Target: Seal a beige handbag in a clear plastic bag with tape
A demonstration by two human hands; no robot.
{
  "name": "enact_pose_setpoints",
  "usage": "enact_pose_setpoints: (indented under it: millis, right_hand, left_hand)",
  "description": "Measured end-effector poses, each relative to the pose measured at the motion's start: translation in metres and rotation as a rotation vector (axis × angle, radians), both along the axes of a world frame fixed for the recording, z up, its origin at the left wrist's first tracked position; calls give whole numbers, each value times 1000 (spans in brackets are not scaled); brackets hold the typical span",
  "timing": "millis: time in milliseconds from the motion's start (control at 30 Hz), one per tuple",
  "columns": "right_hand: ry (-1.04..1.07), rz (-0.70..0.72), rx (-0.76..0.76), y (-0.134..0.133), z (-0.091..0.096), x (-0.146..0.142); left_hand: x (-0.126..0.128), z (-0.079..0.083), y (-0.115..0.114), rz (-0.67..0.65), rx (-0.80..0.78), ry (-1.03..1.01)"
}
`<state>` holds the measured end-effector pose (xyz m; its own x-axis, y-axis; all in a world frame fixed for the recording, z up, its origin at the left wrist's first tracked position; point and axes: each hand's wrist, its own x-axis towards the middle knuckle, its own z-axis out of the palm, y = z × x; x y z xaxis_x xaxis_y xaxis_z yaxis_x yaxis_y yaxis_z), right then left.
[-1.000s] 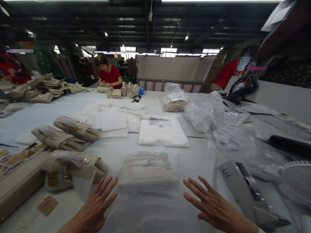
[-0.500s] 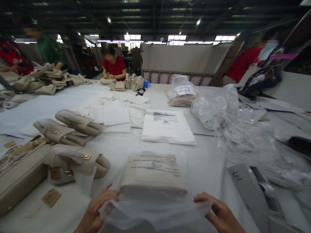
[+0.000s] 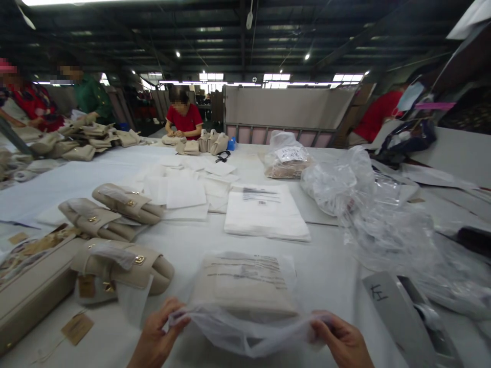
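A beige handbag (image 3: 245, 289) lies flat in front of me inside a translucent printed plastic bag (image 3: 245, 332), whose mouth faces me. My left hand (image 3: 163, 327) pinches the left corner of the mouth, thumb against fingers. At the opposite corner my right hand (image 3: 337, 332) grips the film in the same way. Between the hands the plastic edge is stretched and sags in the middle. Just beyond lies a stack of flat white printed bags (image 3: 266, 214).
At left are several beige handbags (image 3: 123, 263), a long beige case (image 3: 38, 286) and a brown tag (image 3: 76, 327). Crumpled clear plastic (image 3: 383, 225) and a grey tape dispenser (image 3: 406, 317) occupy the right. Across the table a person in red (image 3: 184, 117) handles bags.
Both hands have closed on the corners of the plastic bag's mouth, and its edge is now lifted and drawn taut. My view has tilted up slightly.
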<state>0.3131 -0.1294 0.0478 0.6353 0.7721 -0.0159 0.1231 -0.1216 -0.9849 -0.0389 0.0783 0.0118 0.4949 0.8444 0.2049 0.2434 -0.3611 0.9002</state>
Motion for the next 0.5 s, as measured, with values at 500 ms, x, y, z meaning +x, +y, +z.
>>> enact_pose_setpoints:
  millis: [500]
  right_hand:
    - [121, -365, 23, 33, -24, 1]
  left_hand:
    - [44, 3, -2, 586, -156, -55]
